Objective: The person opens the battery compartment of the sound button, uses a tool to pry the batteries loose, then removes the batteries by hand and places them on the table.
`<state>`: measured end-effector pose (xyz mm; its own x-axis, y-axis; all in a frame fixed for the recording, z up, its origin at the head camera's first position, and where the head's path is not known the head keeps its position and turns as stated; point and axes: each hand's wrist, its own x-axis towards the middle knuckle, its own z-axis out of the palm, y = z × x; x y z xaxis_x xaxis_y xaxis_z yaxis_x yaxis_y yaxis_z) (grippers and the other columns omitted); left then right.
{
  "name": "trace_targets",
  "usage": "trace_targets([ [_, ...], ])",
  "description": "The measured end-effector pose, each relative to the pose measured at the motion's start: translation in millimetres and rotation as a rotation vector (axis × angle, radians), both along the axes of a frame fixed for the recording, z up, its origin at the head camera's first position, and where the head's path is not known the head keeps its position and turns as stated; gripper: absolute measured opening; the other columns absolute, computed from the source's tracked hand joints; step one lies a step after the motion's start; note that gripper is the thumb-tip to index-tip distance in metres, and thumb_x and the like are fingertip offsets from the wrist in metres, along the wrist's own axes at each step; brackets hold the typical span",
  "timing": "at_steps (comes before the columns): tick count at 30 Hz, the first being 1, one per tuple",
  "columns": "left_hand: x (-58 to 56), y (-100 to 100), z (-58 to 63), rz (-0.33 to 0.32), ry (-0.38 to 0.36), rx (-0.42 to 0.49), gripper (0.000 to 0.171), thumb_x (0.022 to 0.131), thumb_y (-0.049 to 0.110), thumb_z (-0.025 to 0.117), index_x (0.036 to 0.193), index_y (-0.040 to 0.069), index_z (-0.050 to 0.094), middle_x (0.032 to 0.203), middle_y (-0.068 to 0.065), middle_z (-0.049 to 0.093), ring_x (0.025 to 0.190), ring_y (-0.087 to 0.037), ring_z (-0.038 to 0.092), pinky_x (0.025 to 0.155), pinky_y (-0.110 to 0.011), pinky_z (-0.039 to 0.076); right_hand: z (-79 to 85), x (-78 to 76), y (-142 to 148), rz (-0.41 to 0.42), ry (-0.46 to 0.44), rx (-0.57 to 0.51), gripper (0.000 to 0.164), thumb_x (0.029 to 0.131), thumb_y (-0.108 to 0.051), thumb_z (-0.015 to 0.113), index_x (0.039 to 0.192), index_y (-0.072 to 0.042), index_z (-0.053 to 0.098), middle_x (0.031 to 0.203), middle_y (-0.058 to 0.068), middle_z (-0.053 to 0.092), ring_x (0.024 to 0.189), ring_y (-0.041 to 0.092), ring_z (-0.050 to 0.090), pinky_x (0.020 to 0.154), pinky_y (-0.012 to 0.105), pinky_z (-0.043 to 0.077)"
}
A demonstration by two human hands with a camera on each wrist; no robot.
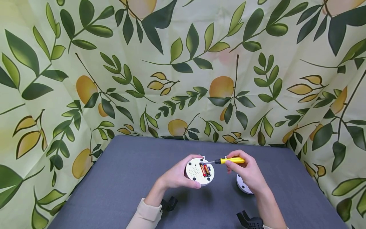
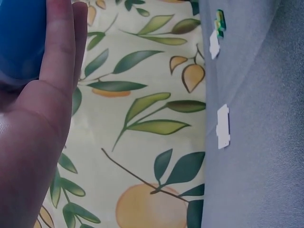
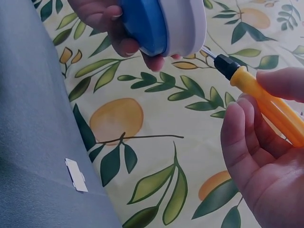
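My left hand (image 1: 183,173) grips a round battery-powered device (image 1: 194,171) by its edges, its white underside facing up and towards me. Speaker holes, dark feet and an uncovered battery compartment with red batteries (image 1: 205,170) show on that face. From the right wrist view, the device's far side is blue. My right hand (image 1: 243,165) holds a yellow screwdriver (image 3: 266,97) by its handle. The screwdriver's metal tip reaches the upper end of the battery compartment; exactly what it touches is too small to tell. In the left wrist view, the left hand (image 2: 52,104) lies along the blue shell (image 2: 21,40).
A second round white device (image 1: 243,185) lies on the grey table (image 1: 128,178), partly behind the right hand. On the table are a white cover piece (image 2: 223,126), another white piece (image 2: 214,45) and green-and-yellow batteries (image 2: 220,23). Leaf-patterned cloth (image 1: 177,95) surrounds the table's back and sides.
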<state>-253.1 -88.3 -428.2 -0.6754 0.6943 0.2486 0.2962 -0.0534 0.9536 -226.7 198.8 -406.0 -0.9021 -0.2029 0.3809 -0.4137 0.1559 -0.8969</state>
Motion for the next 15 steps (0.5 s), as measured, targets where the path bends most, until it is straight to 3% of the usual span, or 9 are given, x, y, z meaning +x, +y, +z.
trace_targets([
  [9, 0.8, 0.2, 1.6, -0.036, 0.011, -0.019, 0.080, 0.076, 0.009, 0.084, 0.146, 0.013, 0.044, 0.127, -0.007, 0.058, 0.105, -0.017, 0.064, 0.090, -0.033, 0.055, 1.8, 2.0, 1.4, -0.016, 0.016, 0.043, 0.011, 0.094, 0.002, 0.066, 0.104, -0.001, 0.064, 0.097, 0.011, 0.061, 0.070, 0.026, 0.064, 0.068, 0.031, 0.057],
  [15, 2.1, 0.0, 3.5, -0.058, -0.007, -0.009, 0.079, 0.076, 0.008, 0.083, 0.145, 0.013, 0.044, 0.128, -0.007, 0.057, 0.107, -0.016, 0.063, 0.091, -0.036, 0.055, 2.0, 3.0, -0.1, -0.054, 0.004, 0.073, 0.008, 0.093, -0.001, 0.069, 0.100, -0.004, 0.066, 0.089, 0.011, 0.060, 0.065, 0.025, 0.059, 0.061, 0.030, 0.054],
])
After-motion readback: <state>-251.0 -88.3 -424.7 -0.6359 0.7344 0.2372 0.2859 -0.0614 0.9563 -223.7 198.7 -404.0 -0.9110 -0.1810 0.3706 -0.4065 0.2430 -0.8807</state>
